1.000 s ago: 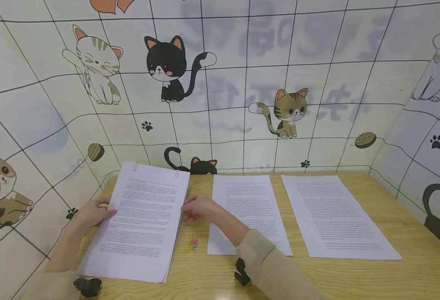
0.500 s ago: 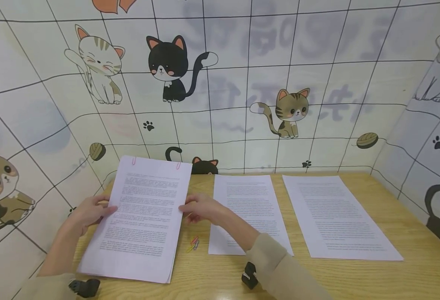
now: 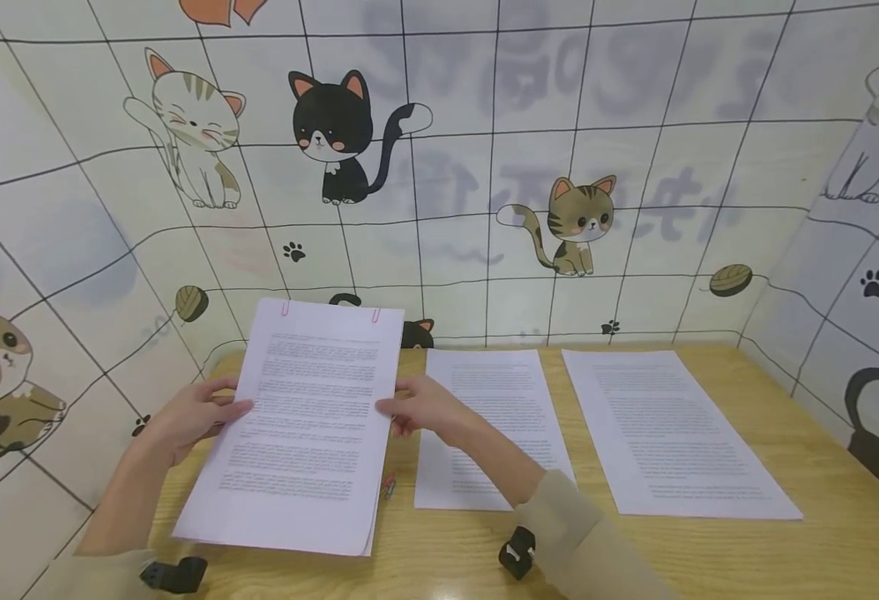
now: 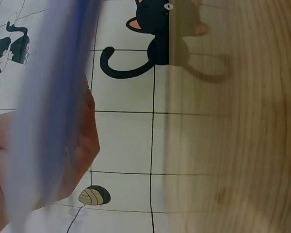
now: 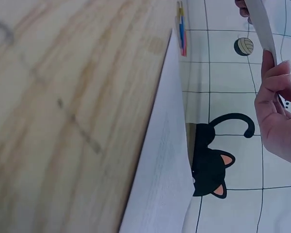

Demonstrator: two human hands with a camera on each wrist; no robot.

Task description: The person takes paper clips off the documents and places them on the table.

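A stack of printed paper (image 3: 304, 425) with two pink paper clips (image 3: 375, 315) on its top edge is held up between both hands, tilted toward me. My left hand (image 3: 195, 417) grips its left edge, thumb over the front and fingers behind. At the right edge my right hand (image 3: 427, 408) pinches the stack, thumb in front. In the left wrist view the stack (image 4: 53, 116) shows edge-on and blurred, the left hand (image 4: 82, 145) partly behind it. The right wrist view shows the right hand (image 5: 281, 107) with the stack's edge (image 5: 263, 29) between thumb and fingers.
Several loose coloured paper clips (image 3: 389, 486) lie on the wooden table (image 3: 439, 542), partly covered by the stack. Two printed sheets lie flat to the right, a middle sheet (image 3: 495, 425) and a far right sheet (image 3: 686, 433). A cat-patterned wall covering (image 3: 454, 250) stands behind.
Both hands have lifted the stack and carried it slightly right, so it now overlaps some of the loose paper clips in view. The right thumb has come over the front edge of the stack.
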